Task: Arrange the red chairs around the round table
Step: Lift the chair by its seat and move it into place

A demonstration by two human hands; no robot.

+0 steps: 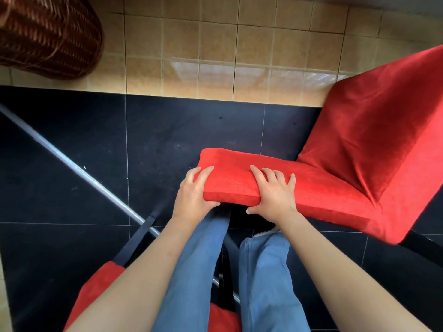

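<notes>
A red velvet chair fills the right side of the head view, over the dark floor tiles. Both hands hold its nearer padded end. My left hand grips the left corner, fingers on top and thumb underneath. My right hand grips the same edge just to the right, fingers spread on the fabric and thumb below. A second red chair shows at the bottom left, partly hidden by my left arm and legs. No round table is in view.
A brown wicker piece stands at the top left on beige tiles. A grey metal bar runs diagonally across the black tiles. A black chair leg sticks out at the right.
</notes>
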